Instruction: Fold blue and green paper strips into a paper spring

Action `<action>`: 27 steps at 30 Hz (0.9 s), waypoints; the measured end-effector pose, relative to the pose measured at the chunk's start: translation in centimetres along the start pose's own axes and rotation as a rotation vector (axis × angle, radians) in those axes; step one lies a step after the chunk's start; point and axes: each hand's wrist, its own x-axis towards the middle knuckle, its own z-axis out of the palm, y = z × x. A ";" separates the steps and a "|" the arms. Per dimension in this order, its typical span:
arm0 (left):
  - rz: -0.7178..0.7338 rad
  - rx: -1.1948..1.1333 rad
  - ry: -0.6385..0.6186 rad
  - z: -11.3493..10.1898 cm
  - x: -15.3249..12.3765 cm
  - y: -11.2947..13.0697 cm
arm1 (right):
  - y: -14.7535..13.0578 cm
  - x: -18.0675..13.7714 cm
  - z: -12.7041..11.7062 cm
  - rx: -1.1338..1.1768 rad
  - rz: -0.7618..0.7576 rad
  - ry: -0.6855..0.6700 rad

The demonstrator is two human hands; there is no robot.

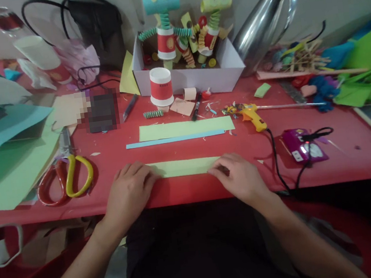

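Paper strip (183, 167), pale green, stretches between my left hand (130, 187) and right hand (241, 176), near the front edge of the red table (185, 190); thumbs and fingers pinch its ends (whether it touches down, I can't tell). Beyond lie a blue strip (175, 139) and another green strip (186, 128).

Looks like dull, smooth paper in the near pale green strip (185, 167) and the thin blue strip (175, 139). Looks like paper, too, in the white and red cup (161, 88). Shines like a mirror on the metal jug (267, 16) (very smooth). Looks like hard plastic on the yellow glue gun (253, 115) and, shinier, on the purple box (294, 143). Goes from gray metal blades (65, 142) to smooth plastic handles (89, 167) on the scissors (70, 167). Has a soft shine on the red table top (112, 153).
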 end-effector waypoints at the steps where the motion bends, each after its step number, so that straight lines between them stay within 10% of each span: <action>1: -0.019 -0.008 -0.001 -0.1 -0.1 -0.3 | 0.1 0.0 -0.1 -0.020 0.006 0.002; 27: -0.299 -0.203 0.119 -1.1 -1.3 -2.7 | 2.7 -1.0 -1.5 0.140 0.106 -0.039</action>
